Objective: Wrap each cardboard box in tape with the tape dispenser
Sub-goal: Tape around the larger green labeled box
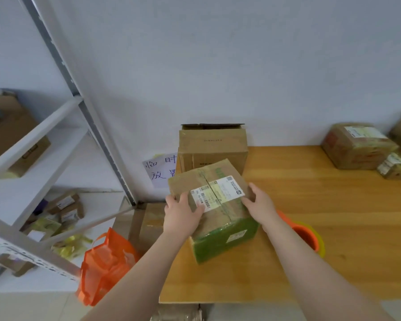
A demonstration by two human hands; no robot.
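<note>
2 hands steady the green-sided brown cardboard box [220, 205] on the wooden table [333, 205], likely for taping: left hand [182, 214] flat, fingers together on top; right hand [259, 203] clasping its edge. Just beside lies the orange tape dispenser [306, 235].

Single head-worn wide-angle view, over near-left corner of light wooden tabletop [333, 228], facing forward-down toward white wall [218, 66]; left hand [181, 214], right hand [261, 205], taped brown cardboard box [220, 212] close.
</note>
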